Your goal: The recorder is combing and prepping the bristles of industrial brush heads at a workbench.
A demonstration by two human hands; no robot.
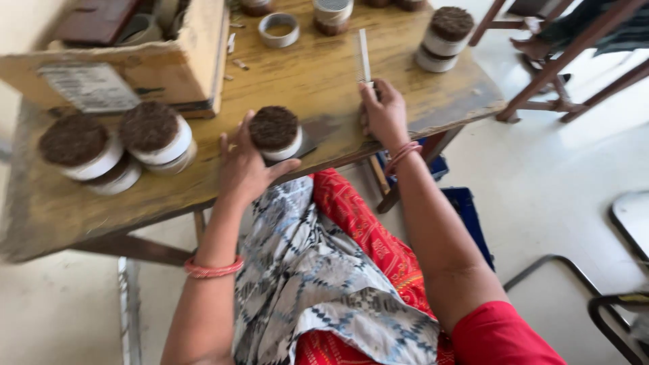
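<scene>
Head view: a round bundle gripped at a wooden work table

Head-camera picture, looking down at two bare arms over a worn wooden table (318, 74). At the centre, the left hand (242, 165) is curled around a white-banded round bundle (274, 132) packed with dark brown stick ends; the thumb is seen at the bundle's 5 o'clock. At 3 o'clock from it, the right hand (384, 113) is closed loosely over the base of a thin pale flat tool (364, 57), which points toward 12 o'clock. The step in hand appears to be the levelling or trimming of the bundle's top. For the next move, it is judged that tool and bundle would have to be brought together, the bundle being kept steady.

Containers: at 10 o'clock a cardboard box (196, 54) is seen, holding a dark flat thing and rolls that cannot be made out. At 9 o'clock, finished bundles (115, 145) are stacked in two layers. At 1 o'clock two more stacked bundles (445, 37) stand. At 12 o'clock an open metal ring (279, 30) lies empty beside a small lidded tin (332, 13).
</scene>
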